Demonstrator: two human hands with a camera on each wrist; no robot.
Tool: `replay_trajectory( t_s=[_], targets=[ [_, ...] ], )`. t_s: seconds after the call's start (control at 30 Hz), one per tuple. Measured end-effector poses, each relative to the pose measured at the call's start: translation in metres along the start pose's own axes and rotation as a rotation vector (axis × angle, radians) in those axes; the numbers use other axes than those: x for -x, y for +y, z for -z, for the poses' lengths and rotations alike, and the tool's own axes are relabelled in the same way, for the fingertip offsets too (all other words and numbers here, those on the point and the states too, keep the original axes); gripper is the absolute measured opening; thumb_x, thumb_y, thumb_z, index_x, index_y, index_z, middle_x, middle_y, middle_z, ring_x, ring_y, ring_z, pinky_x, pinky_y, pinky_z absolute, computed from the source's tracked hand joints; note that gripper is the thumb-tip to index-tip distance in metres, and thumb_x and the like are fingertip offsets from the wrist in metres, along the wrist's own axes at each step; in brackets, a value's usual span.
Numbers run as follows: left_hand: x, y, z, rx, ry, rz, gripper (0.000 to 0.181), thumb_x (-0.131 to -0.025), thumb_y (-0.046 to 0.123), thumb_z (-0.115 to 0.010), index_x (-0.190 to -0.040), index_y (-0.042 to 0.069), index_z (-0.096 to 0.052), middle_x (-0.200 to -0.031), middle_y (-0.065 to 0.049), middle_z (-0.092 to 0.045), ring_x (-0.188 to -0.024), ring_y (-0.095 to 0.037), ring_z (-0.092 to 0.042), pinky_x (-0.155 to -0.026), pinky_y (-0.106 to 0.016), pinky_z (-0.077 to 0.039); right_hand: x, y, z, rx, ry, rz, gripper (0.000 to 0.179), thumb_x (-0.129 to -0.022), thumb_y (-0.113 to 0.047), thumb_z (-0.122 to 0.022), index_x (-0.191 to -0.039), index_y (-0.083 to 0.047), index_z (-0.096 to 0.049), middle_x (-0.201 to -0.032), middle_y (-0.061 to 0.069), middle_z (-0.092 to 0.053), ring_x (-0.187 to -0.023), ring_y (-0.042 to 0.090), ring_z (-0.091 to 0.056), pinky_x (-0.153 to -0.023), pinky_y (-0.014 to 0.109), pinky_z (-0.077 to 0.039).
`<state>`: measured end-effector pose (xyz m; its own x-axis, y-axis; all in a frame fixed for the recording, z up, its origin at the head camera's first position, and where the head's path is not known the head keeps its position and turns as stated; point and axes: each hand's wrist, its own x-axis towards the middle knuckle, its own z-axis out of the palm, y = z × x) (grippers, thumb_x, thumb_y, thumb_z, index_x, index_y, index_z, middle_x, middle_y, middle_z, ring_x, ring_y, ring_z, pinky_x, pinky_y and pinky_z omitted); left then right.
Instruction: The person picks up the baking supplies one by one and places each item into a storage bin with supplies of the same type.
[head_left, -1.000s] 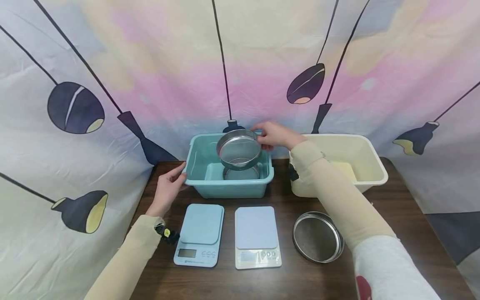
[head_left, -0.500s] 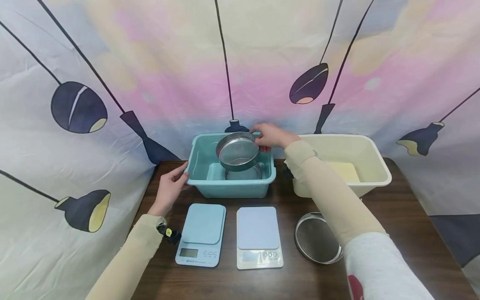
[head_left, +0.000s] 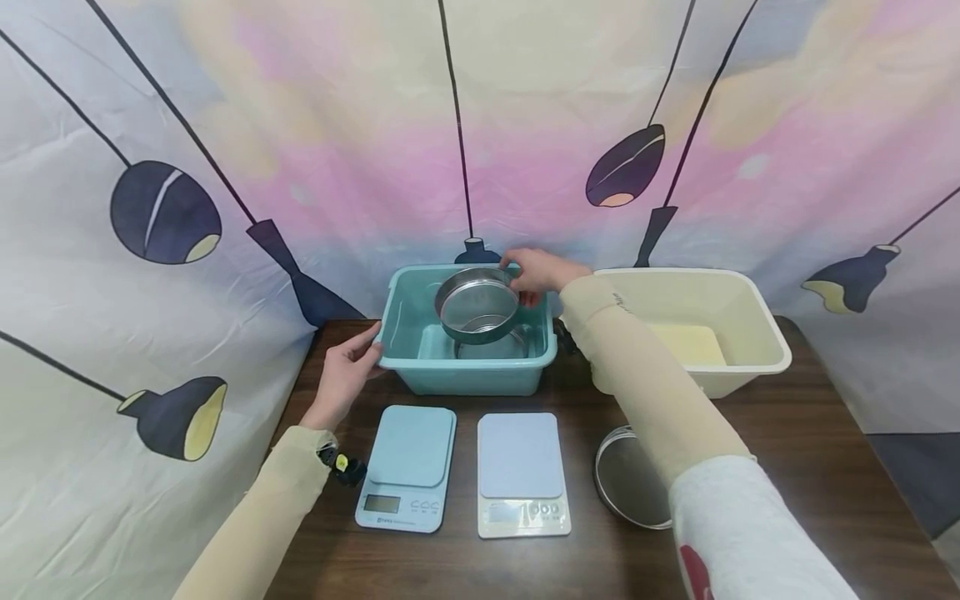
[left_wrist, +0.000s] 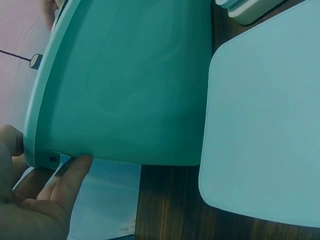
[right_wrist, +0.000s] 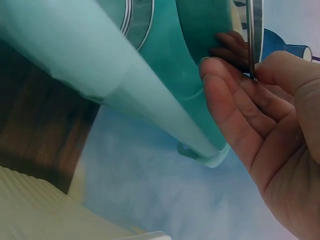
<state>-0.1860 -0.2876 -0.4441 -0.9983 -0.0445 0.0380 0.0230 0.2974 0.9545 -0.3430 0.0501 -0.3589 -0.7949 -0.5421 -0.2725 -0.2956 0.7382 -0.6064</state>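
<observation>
My right hand point(head_left: 543, 271) pinches the rim of a round metal sieve point(head_left: 480, 312), thumb on one side and fingers on the other. The sieve is tilted and hangs over the teal basin point(head_left: 465, 364), its mesh facing the head camera. Beneath it, a second sieve point(head_left: 501, 348) lies inside the basin, partly hidden. At the basin's left end my left hand point(head_left: 347, 372) grips the rim. The left wrist view shows the fingers of that hand point(left_wrist: 45, 200) under the basin's lip. A third sieve point(head_left: 633, 483) lies on the table, partly covered by my right forearm.
A cream basin point(head_left: 738, 321) stands to the right, behind my right sleeve. In front of the teal basin lie a light blue kitchen scale point(head_left: 412, 450) and a white kitchen scale point(head_left: 521, 458), side by side. A patterned cloth point(head_left: 360, 150) hangs behind the table.
The held sieve has moved slightly down and left relative to the teal basin, and the right forearm has swung left over the sieve on the table. The left hand keeps its grip.
</observation>
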Motion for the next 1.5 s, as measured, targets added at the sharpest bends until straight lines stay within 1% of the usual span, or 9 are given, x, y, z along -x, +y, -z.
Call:
replay_trajectory(
  t_s=[0.2,0.5,0.73,0.83,0.93,1.07,1.27,1.43,1.5],
  targets=[
    [0.0,0.003,0.0,0.014,-0.008,0.009,0.049,-0.109,0.017,-0.055,-0.157,0.011,-0.047,-0.153,-0.022,-0.051,-0.13,-0.041,-0.058,-0.088,-0.025,-0.061,-0.004,0.004,-0.005,-0.021,-0.025,-0.036,0.046,-0.105,-0.004,-0.056,-0.15,-0.006,-0.045,-0.097,0.02,-0.071,-0.076,0.026,-0.072,-0.073,0.039,-0.066],
    [0.0,0.001,0.0,0.014,-0.005,0.022,0.048,-0.109,0.018,-0.056,-0.156,0.011,-0.048,-0.153,-0.021,-0.052,-0.13,-0.041,-0.058,-0.087,-0.023,-0.061,-0.004,0.003,-0.016,0.005,-0.036,-0.05,0.046,-0.107,-0.007,-0.055,-0.151,-0.006,-0.044,-0.095,0.019,-0.071,-0.075,0.027,-0.073,-0.078,0.044,-0.065],
    [-0.002,-0.003,0.001,0.01,-0.006,0.003,0.049,-0.109,0.018,-0.056,-0.157,0.01,-0.047,-0.153,-0.023,-0.051,-0.131,-0.043,-0.057,-0.086,-0.021,-0.06,-0.008,0.0,-0.023,0.06,-0.033,-0.096,0.043,-0.107,-0.007,-0.055,-0.149,-0.008,-0.047,-0.115,0.021,-0.066,-0.077,0.026,-0.072,-0.076,0.042,-0.066],
    [-0.001,-0.003,0.0,0.017,-0.002,0.002,0.048,-0.109,0.017,-0.056,-0.156,0.009,-0.048,-0.153,-0.023,-0.051,-0.13,-0.042,-0.058,-0.086,-0.022,-0.061,-0.011,0.0,-0.026,0.089,-0.033,-0.107,0.04,-0.108,-0.009,-0.056,-0.147,-0.009,-0.048,-0.118,0.019,-0.065,-0.077,0.025,-0.072,-0.073,0.039,-0.066],
    [-0.001,-0.003,0.001,0.017,0.0,0.006,0.048,-0.109,0.017,-0.056,-0.156,0.01,-0.049,-0.152,-0.022,-0.053,-0.128,-0.038,-0.061,-0.087,-0.024,-0.061,-0.012,-0.001,-0.027,0.117,-0.036,-0.108,0.039,-0.108,-0.011,-0.057,-0.146,-0.008,-0.05,-0.116,0.018,-0.066,-0.076,0.024,-0.072,-0.069,0.036,-0.065],
    [0.0,-0.003,0.0,0.012,0.001,0.01,0.047,-0.109,0.018,-0.056,-0.156,0.011,-0.049,-0.152,-0.021,-0.053,-0.127,-0.034,-0.062,-0.089,-0.027,-0.061,-0.012,-0.001,-0.029,0.126,-0.054,-0.099,0.04,-0.108,-0.011,-0.056,-0.147,-0.007,-0.049,-0.115,0.021,-0.068,-0.074,0.024,-0.073,-0.071,0.039,-0.065],
    [0.0,-0.003,0.0,0.018,0.004,0.002,0.048,-0.109,0.017,-0.056,-0.156,0.009,-0.048,-0.153,-0.022,-0.051,-0.131,-0.043,-0.057,-0.087,-0.025,-0.061,-0.011,-0.003,-0.03,0.138,-0.082,-0.078,0.043,-0.108,-0.009,-0.054,-0.15,-0.005,-0.047,-0.115,0.021,-0.067,-0.074,0.025,-0.072,-0.077,0.043,-0.065],
    [0.0,-0.001,0.0,0.016,-0.001,0.013,0.048,-0.109,0.016,-0.056,-0.156,0.01,-0.048,-0.154,-0.021,-0.051,-0.131,-0.043,-0.057,-0.089,-0.027,-0.061,-0.01,-0.003,-0.03,0.13,-0.092,-0.075,0.044,-0.109,-0.009,-0.054,-0.152,-0.006,-0.046,-0.112,0.02,-0.067,-0.076,0.026,-0.072,-0.084,0.048,-0.064],
    [0.001,-0.001,-0.001,0.013,-0.003,0.018,0.048,-0.109,0.017,-0.056,-0.156,0.01,-0.048,-0.154,-0.021,-0.052,-0.131,-0.042,-0.058,-0.09,-0.029,-0.061,-0.009,-0.003,-0.03,0.123,-0.099,-0.073,0.043,-0.109,-0.009,-0.053,-0.151,-0.005,-0.047,-0.109,0.019,-0.068,-0.077,0.026,-0.073,-0.083,0.047,-0.065]
  ],
)
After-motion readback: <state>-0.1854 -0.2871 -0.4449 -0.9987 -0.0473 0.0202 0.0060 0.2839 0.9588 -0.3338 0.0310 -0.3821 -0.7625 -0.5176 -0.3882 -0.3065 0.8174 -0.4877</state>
